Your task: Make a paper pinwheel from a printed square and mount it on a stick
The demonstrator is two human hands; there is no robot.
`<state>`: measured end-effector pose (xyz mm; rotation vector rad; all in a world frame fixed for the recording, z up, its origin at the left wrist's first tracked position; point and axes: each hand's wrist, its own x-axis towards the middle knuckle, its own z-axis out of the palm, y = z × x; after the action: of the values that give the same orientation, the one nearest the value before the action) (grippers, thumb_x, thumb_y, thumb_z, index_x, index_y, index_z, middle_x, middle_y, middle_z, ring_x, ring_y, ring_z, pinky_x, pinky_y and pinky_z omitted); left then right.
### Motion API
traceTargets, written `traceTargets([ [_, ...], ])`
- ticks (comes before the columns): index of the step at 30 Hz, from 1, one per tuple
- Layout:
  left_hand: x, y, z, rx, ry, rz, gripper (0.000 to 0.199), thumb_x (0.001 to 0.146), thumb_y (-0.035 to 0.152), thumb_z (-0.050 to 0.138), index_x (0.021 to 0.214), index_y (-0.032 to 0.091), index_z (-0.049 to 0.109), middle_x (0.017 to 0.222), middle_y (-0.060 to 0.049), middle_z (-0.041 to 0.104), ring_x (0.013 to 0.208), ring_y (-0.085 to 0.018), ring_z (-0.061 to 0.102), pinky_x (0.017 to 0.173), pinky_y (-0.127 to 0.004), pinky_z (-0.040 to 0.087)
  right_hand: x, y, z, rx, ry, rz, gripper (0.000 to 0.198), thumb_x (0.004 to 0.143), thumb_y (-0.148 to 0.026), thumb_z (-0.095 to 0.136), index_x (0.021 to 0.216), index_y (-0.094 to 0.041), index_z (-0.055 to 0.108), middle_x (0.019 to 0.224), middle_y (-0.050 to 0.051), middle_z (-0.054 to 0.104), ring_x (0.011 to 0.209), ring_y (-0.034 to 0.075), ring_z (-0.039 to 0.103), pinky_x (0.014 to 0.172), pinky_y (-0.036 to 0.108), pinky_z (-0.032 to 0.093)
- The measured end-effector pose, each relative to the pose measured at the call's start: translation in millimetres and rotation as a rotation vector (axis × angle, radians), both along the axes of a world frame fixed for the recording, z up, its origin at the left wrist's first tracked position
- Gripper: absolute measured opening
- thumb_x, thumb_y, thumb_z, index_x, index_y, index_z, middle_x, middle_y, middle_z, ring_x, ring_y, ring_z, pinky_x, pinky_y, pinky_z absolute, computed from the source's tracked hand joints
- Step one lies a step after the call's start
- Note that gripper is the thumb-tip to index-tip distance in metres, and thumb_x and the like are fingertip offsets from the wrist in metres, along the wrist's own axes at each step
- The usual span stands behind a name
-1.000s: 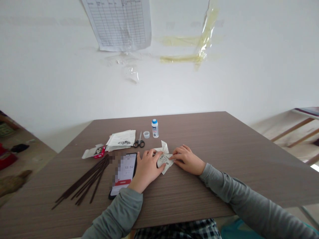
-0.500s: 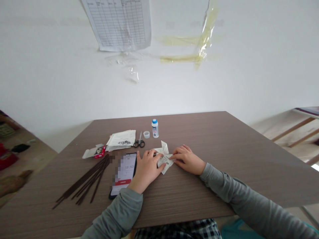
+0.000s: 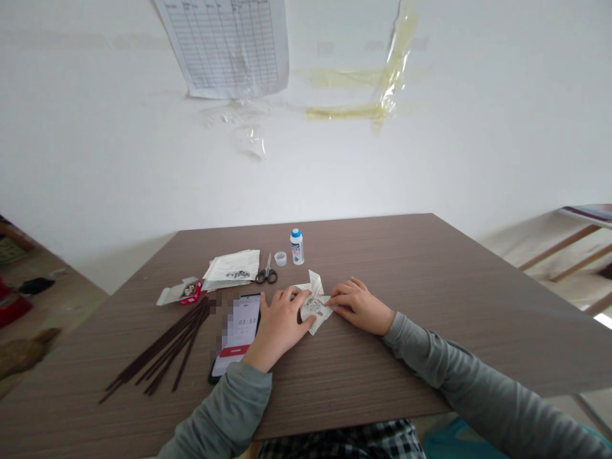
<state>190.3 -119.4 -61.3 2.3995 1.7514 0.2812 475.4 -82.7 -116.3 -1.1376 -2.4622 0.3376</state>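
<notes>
A folded paper pinwheel [image 3: 314, 306], made of printed paper with pointed blades, lies on the table between my hands. My left hand [image 3: 282, 319] grips its left side, thumb at the near edge and fingers at the far edge, covering part of it. On the other side, my right hand [image 3: 358, 306] has its bent fingertips closed on the right blade. What lies under the fingers is hidden. Just left of my left hand is a phone [image 3: 235, 350] with a timer reading 03:53.
Behind my hands stand a glue bottle [image 3: 297, 247] with a blue cap, a small translucent cap [image 3: 280, 259], scissors [image 3: 266, 273] and a paper stack [image 3: 232, 268]. To the left are an opened small red-and-white box [image 3: 190, 291] and several dark thin sticks [image 3: 162, 350]. A wall bounds the table.
The pinwheel's centre and near blades have shifted very slightly under my fingers. Both hands keep almost the same place and grip.
</notes>
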Motion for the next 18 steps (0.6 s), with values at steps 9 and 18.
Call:
traceTargets([
  [9, -2, -4, 9.6, -0.037, 0.002, 0.011, 0.059, 0.115, 0.029, 0.084, 0.174, 0.035, 0.080, 0.182, -0.017, 0.081, 0.173, -0.050, 0.072, 0.152, -0.094, 0.040, 3, 15, -1, -0.045, 0.106, -0.001, 0.020, 0.123, -0.028, 0.082, 0.129, -0.034, 0.101, 0.127, 0.008, 0.097, 0.127, 0.032, 0.090, 0.143, 0.071, 0.057],
  [18, -17, -2, 12.7, -0.089, -0.001, -0.008, 0.054, 0.117, 0.031, 0.082, 0.170, 0.038, 0.083, 0.182, -0.014, 0.083, 0.174, -0.051, 0.071, 0.154, -0.095, 0.036, -16, 100, 31, -0.074, 0.393, -0.172, 0.033, 0.106, -0.020, 0.093, 0.137, -0.029, 0.100, 0.145, 0.013, 0.096, 0.130, 0.035, 0.094, 0.130, 0.056, 0.072],
])
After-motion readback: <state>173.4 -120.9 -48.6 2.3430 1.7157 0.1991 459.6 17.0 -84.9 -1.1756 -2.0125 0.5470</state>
